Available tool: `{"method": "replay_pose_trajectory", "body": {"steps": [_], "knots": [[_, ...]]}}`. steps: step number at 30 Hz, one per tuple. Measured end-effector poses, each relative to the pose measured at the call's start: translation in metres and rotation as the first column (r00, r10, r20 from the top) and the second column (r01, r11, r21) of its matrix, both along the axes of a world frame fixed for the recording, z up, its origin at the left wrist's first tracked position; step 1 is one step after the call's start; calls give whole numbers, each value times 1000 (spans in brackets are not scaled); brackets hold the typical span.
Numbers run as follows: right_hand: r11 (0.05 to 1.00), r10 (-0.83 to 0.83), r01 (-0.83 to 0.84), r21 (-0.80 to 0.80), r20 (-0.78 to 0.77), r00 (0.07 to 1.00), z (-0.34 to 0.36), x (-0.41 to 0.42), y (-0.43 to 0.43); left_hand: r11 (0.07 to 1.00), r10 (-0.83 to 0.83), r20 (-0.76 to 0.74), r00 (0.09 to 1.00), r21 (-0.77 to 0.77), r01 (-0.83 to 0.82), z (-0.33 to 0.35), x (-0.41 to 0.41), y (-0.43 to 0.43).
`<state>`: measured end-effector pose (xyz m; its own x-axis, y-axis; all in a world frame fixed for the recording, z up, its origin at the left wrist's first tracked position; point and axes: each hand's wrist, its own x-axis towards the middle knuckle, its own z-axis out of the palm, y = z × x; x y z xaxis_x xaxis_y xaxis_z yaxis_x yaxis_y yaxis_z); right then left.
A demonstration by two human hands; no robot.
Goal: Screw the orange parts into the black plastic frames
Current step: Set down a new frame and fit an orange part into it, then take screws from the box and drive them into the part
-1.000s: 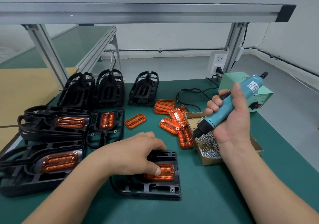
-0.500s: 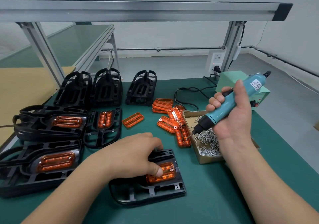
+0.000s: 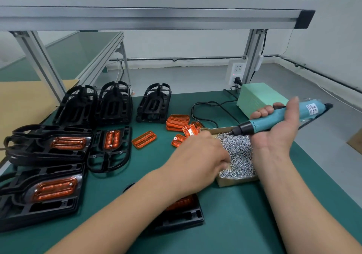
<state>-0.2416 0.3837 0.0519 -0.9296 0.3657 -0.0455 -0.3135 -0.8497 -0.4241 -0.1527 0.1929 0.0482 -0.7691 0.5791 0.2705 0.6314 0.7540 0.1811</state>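
Mostly hidden under the left forearm (image 3: 137,204), the black frame (image 3: 182,217) with its orange part (image 3: 181,202) lies lower centre on the desk (image 3: 235,224). The grip of the left hand (image 3: 197,155), blurred at the screw box (image 3: 235,181), cannot be told; the right hand (image 3: 278,134) wraps the screwdriver (image 3: 274,119).

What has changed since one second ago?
The left hand let go of the orange part in the near black frame and moved right, into the screw box. The right hand still holds the screwdriver, now palm up. The other frames stayed put.
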Motion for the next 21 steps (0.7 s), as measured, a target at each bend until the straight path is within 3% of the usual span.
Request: {"method": "replay_pose_trajectory", "body": {"steps": [5,12,21], "knots": [[999,-40,40,-17,27,999,-4,-6,8,984,8,30,1000,-176,-2,-6,-16,28],[999,-39,39,-16,25,999,-5,-9,10,989,32,234,972,-151,4,-5,-30,32],[999,-42,43,-9,27,999,-7,-10,11,987,54,253,966,-163,-13,-7,-25,35]]}}
